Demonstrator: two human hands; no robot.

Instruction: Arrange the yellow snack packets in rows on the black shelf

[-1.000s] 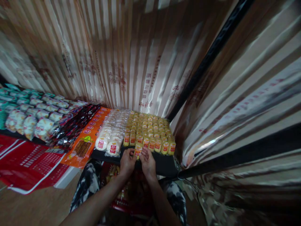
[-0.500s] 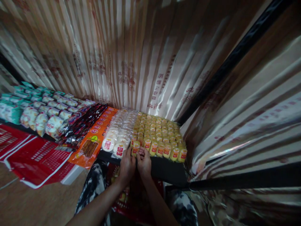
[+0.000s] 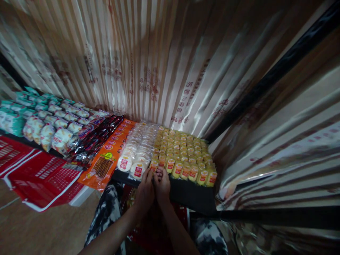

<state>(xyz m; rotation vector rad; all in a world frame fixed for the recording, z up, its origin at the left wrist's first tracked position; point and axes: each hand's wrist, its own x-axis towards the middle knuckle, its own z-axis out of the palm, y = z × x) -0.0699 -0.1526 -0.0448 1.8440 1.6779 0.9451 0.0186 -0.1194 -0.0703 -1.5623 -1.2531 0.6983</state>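
Rows of small wrapped yellow cakes with red-and-orange labels stand on a dark shelf. My left hand is closed at the front left corner of these rows, its fingertips on the lower part of one yellow packaged cake. Close beside it, my right hand has its fingers curled in against the front of the row; what they hold, if anything, is hidden. Just left of my hands lie two rows of round white wrapped snacks with red labels.
An orange snack bag and dark shiny packets lie further left, then white snack bags and green packs. Red baskets stand below the shelf. A pleated printed curtain and a black slanted bar rise behind.
The yellow packaged cake between my hands has gone slightly up and back, into line with the front row. My right fingers have curled in closer to my left hand. The view has shifted slightly.
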